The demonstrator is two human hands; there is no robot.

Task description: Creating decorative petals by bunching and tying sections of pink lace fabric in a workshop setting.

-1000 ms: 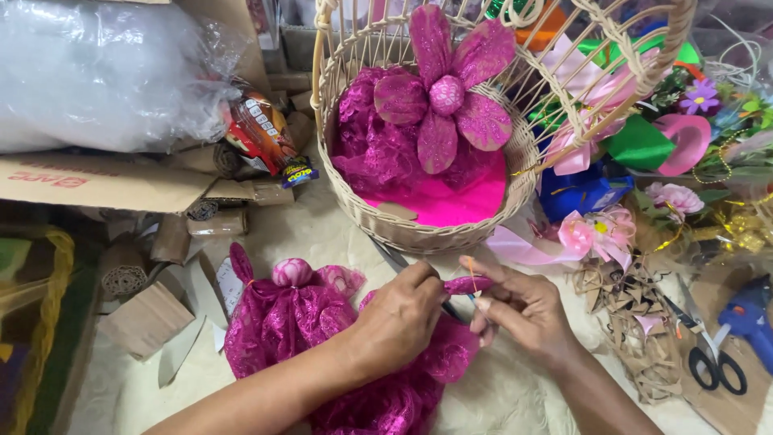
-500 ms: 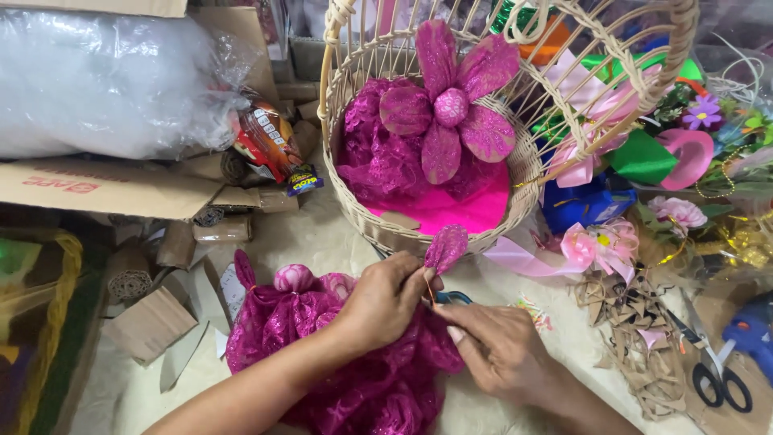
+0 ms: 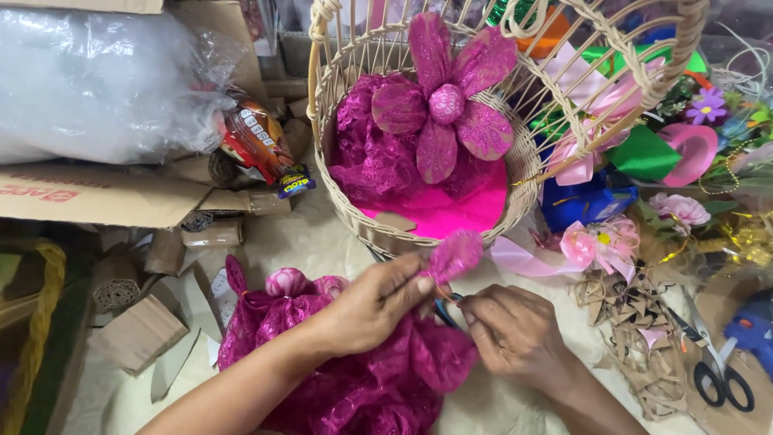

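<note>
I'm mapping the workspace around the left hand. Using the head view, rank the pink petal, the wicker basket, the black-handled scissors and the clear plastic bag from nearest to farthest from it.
From the left hand:
1. Pink petal, pinched in its fingertips.
2. Wicker basket, just above.
3. Black-handled scissors, far right, and clear plastic bag, upper left: too close to call.

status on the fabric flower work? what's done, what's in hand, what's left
Done: a five-petal magenta flower sits in the wicker basket on lace and pink lining. In hand: the left hand pinches one petal; the right hand works at its base with a small tool, mostly hidden. Left: a heap of uncut magenta lace below.
</note>
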